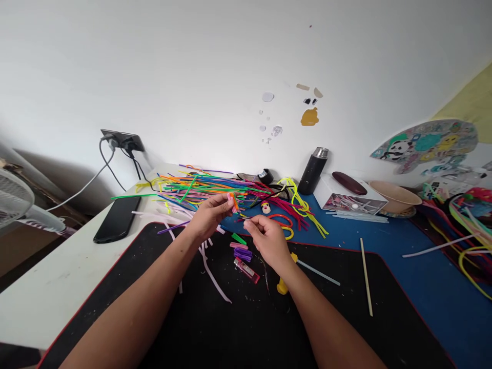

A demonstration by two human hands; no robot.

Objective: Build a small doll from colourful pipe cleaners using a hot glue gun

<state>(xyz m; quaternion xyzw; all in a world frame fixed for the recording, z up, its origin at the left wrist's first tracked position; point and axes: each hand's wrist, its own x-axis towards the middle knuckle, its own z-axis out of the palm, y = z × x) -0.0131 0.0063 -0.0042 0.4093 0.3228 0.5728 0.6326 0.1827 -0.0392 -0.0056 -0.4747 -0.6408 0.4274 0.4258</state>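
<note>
My left hand (210, 214) is closed on a small folded bundle of pink and orange pipe cleaner (233, 202), held just above the desk. My right hand (268, 237) is a little to its right, fingers pinched on a thin strand that I cannot make out. Behind both hands lies a big heap of coloured pipe cleaners (207, 187). Short folded green, pink and purple pieces (241, 248) lie on the black mat (215, 328) between my hands. A small red case (246, 269) lies near them.
A black phone (117, 218) lies at the left on the white desk. A dark flask (313, 170), a white box (348, 197) and a bowl (395, 197) stand at the back. A wooden stick (366, 275) and more pipe cleaners (467, 220) lie at the right. A fan (15, 202) stands far left.
</note>
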